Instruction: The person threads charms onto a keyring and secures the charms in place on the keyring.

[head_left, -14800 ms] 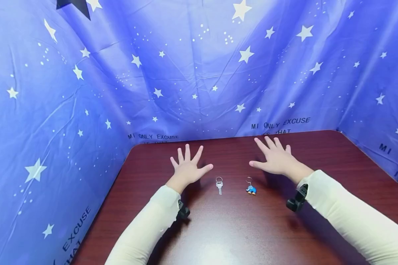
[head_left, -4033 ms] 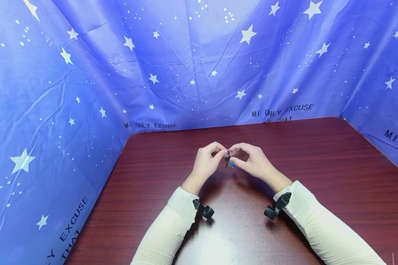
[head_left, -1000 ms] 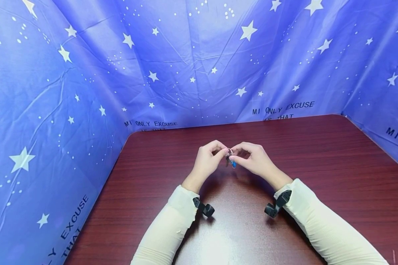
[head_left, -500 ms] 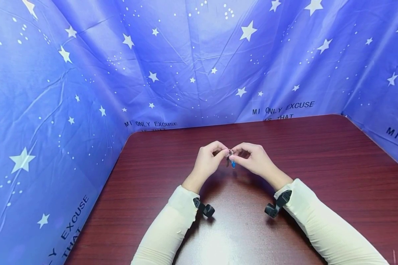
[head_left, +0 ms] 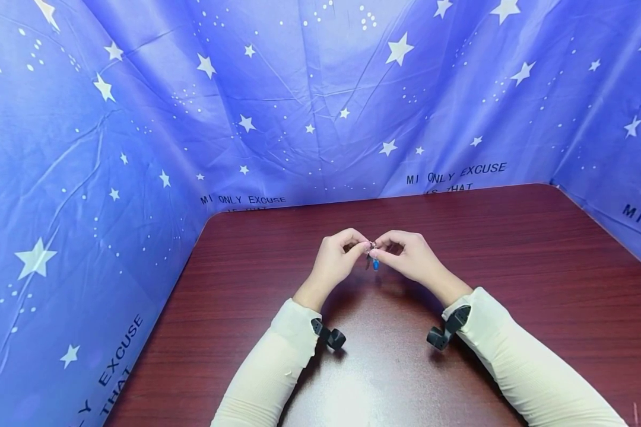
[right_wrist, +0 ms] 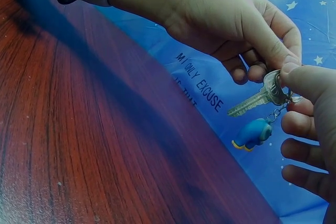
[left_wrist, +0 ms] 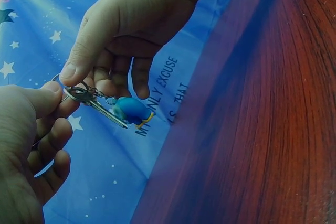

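Observation:
In the head view my left hand (head_left: 333, 255) and right hand (head_left: 408, 256) meet fingertip to fingertip above the table. The left thumb and finger pinch a thin metal key ring (right_wrist: 295, 98); the right thumb and fingers pinch at the rings too. A silver key (right_wrist: 257, 98) hangs by its head from the fingertips. Beside it a blue animal-shaped charm (left_wrist: 132, 109) with yellow feet dangles on a short chain. Fingertips cover much of the rings, so I cannot tell whether one is threaded through the other.
A glossy reddish-brown table (head_left: 235, 356) lies below the hands. Blue star-printed cloth (head_left: 299, 89) hangs behind it and at both sides. Black wrist cameras (head_left: 333, 339) sit on the cream sleeves.
At first the key and charm lay apart on the table under spread hands. Both were later lifted and brought together. Over the last second the hands barely shift while the charm turns slightly.

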`<state>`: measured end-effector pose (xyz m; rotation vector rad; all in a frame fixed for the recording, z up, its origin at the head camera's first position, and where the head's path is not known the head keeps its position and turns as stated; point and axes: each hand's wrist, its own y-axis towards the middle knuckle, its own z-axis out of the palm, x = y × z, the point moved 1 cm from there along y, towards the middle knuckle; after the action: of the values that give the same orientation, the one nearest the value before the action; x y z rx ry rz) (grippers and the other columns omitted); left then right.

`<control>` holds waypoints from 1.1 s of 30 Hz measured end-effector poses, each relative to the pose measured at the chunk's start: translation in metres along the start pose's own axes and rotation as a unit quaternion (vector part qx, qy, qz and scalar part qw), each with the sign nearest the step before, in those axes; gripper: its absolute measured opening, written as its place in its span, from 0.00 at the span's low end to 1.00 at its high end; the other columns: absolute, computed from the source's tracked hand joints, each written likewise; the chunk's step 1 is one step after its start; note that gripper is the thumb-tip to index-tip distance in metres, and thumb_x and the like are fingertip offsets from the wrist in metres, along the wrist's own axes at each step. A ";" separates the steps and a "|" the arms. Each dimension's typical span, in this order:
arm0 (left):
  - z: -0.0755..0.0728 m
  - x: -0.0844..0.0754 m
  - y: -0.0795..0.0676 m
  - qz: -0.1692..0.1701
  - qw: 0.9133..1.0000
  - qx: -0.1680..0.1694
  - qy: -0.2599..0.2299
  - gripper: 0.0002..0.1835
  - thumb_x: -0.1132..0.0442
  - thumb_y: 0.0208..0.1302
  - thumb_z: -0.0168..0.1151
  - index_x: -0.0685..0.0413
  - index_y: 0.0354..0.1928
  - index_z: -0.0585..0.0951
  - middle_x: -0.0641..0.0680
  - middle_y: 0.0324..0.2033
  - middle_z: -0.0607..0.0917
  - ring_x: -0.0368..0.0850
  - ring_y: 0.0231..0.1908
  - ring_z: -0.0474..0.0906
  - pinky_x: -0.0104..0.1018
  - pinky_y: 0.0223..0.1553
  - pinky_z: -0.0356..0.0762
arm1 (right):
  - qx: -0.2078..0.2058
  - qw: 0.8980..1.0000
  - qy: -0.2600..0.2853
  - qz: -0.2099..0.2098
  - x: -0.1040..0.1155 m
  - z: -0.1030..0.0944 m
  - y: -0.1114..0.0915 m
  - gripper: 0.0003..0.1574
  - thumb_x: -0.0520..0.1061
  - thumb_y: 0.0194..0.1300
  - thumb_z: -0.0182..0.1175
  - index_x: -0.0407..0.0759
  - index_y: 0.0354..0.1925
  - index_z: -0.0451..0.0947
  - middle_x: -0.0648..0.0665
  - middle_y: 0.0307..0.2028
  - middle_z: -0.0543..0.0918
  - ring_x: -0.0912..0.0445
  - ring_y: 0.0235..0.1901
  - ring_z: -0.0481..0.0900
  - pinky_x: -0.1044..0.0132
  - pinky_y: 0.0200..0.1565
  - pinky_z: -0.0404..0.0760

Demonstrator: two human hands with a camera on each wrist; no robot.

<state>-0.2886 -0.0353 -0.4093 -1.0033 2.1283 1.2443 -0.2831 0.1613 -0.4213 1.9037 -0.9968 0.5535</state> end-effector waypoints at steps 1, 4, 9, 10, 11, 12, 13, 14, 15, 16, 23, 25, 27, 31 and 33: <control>0.000 0.000 0.000 0.001 1.000 0.000 0.002 0.03 0.65 0.67 0.67 0.55 0.35 0.85 0.49 0.28 0.89 0.32 0.24 0.75 0.27 0.26 0.72 | 0.000 1.000 0.001 -0.001 0.000 0.000 0.000 0.05 0.43 0.61 0.73 0.46 0.36 0.86 0.54 0.26 0.84 0.58 0.27 0.80 0.64 0.30 0.80; 0.000 0.000 0.000 0.001 1.000 -0.002 0.006 0.03 0.65 0.68 0.67 0.55 0.36 0.85 0.49 0.28 0.88 0.32 0.24 0.74 0.26 0.26 0.71 | 0.000 1.000 0.003 -0.009 -0.001 0.000 0.000 0.05 0.43 0.61 0.73 0.46 0.36 0.86 0.54 0.26 0.84 0.58 0.27 0.80 0.63 0.30 0.80; 0.000 0.001 0.000 0.006 1.000 -0.007 -0.003 0.02 0.65 0.67 0.68 0.55 0.35 0.85 0.49 0.28 0.88 0.34 0.23 0.74 0.27 0.25 0.71 | 0.004 1.000 0.001 -0.017 -0.002 0.000 0.001 0.05 0.42 0.61 0.73 0.46 0.36 0.86 0.54 0.26 0.83 0.59 0.27 0.79 0.62 0.30 0.81; 0.000 0.001 0.000 0.007 1.000 -0.008 -0.006 0.02 0.65 0.67 0.68 0.55 0.35 0.85 0.50 0.28 0.88 0.35 0.23 0.74 0.27 0.25 0.70 | 0.005 1.000 0.001 -0.016 -0.002 0.000 0.001 0.05 0.42 0.61 0.73 0.47 0.36 0.86 0.54 0.26 0.83 0.59 0.27 0.79 0.62 0.30 0.81; 0.000 0.001 0.000 0.008 1.000 -0.008 -0.008 0.02 0.65 0.66 0.68 0.56 0.35 0.85 0.50 0.28 0.88 0.37 0.23 0.74 0.27 0.24 0.70 | 0.007 1.000 0.001 -0.014 -0.002 0.000 0.001 0.05 0.42 0.61 0.73 0.47 0.36 0.86 0.55 0.26 0.83 0.59 0.27 0.79 0.63 0.30 0.80; 0.000 0.000 0.000 0.009 1.000 -0.009 -0.010 0.02 0.65 0.66 0.68 0.56 0.35 0.85 0.50 0.27 0.88 0.39 0.23 0.75 0.27 0.24 0.70 | 0.009 1.000 0.000 -0.012 -0.001 0.000 0.001 0.05 0.42 0.61 0.73 0.47 0.37 0.86 0.55 0.26 0.83 0.59 0.27 0.79 0.63 0.30 0.80; 0.000 0.000 0.000 0.008 1.000 -0.008 -0.010 0.02 0.65 0.66 0.68 0.56 0.35 0.85 0.50 0.27 0.88 0.40 0.23 0.75 0.26 0.24 0.69 | 0.012 1.000 0.001 -0.009 -0.001 0.000 0.001 0.06 0.42 0.60 0.73 0.48 0.37 0.86 0.55 0.26 0.83 0.59 0.27 0.80 0.63 0.31 0.80; 0.000 0.000 0.000 0.007 1.000 -0.008 -0.010 0.02 0.65 0.67 0.68 0.56 0.35 0.85 0.50 0.27 0.88 0.42 0.23 0.76 0.26 0.24 0.69 | 0.016 1.000 0.000 -0.008 0.000 -0.001 0.001 0.06 0.42 0.61 0.73 0.47 0.37 0.86 0.55 0.26 0.83 0.58 0.27 0.80 0.64 0.31 0.80; 0.000 0.000 0.000 0.005 1.000 -0.007 -0.009 0.02 0.65 0.67 0.67 0.56 0.35 0.85 0.50 0.27 0.88 0.43 0.23 0.76 0.26 0.25 0.69 | 0.019 1.000 0.002 -0.007 0.000 -0.001 0.001 0.07 0.42 0.60 0.73 0.47 0.38 0.86 0.55 0.27 0.84 0.58 0.27 0.80 0.64 0.31 0.80; 0.000 0.001 0.000 0.003 1.000 -0.007 -0.010 0.03 0.65 0.67 0.67 0.56 0.36 0.85 0.50 0.27 0.88 0.44 0.23 0.77 0.26 0.25 0.69 | 0.024 1.000 0.006 -0.005 0.000 -0.001 0.001 0.07 0.42 0.61 0.73 0.47 0.39 0.85 0.55 0.28 0.84 0.58 0.28 0.81 0.65 0.32 0.81; 0.000 0.001 0.001 0.001 1.000 -0.017 -0.016 0.02 0.66 0.66 0.68 0.56 0.35 0.85 0.50 0.27 0.88 0.36 0.23 0.74 0.26 0.25 0.70 | 0.049 0.998 0.030 0.004 0.001 0.000 0.000 0.11 0.41 0.62 0.72 0.46 0.44 0.85 0.52 0.35 0.88 0.56 0.33 0.86 0.64 0.37 0.84; 0.000 0.000 0.001 0.003 1.000 -0.022 -0.019 0.03 0.66 0.66 0.68 0.57 0.34 0.85 0.50 0.26 0.88 0.33 0.22 0.72 0.27 0.24 0.69 | 0.051 0.998 0.029 0.002 0.000 0.001 -0.001 0.11 0.41 0.62 0.72 0.46 0.44 0.84 0.52 0.35 0.88 0.55 0.34 0.86 0.64 0.37 0.84; -0.001 -0.001 0.001 0.003 0.999 -0.027 -0.022 0.03 0.67 0.66 0.68 0.57 0.34 0.85 0.50 0.26 0.88 0.32 0.22 0.71 0.26 0.23 0.68 | 0.051 0.998 0.028 0.000 -0.001 0.002 -0.001 0.12 0.41 0.62 0.72 0.45 0.44 0.84 0.51 0.35 0.88 0.55 0.35 0.86 0.63 0.38 0.84; -0.002 -0.002 0.001 -0.004 0.999 -0.030 -0.027 0.03 0.67 0.66 0.68 0.57 0.34 0.85 0.50 0.25 0.87 0.32 0.22 0.70 0.26 0.23 0.67 | 0.048 0.998 0.029 -0.007 -0.003 0.005 -0.001 0.12 0.41 0.61 0.73 0.43 0.45 0.84 0.50 0.35 0.88 0.55 0.37 0.85 0.62 0.39 0.84; -0.002 -0.003 0.001 -0.008 0.999 -0.029 -0.030 0.03 0.66 0.66 0.68 0.57 0.34 0.84 0.50 0.26 0.88 0.32 0.22 0.70 0.26 0.24 0.68 | 0.048 0.998 0.032 -0.008 -0.003 0.005 -0.001 0.12 0.40 0.61 0.73 0.43 0.45 0.84 0.49 0.35 0.88 0.55 0.36 0.86 0.62 0.39 0.84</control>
<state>-0.2877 -0.0357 -0.4061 -0.9926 2.0456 1.3181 -0.2844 0.1582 -0.4264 1.9636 -0.9276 0.6600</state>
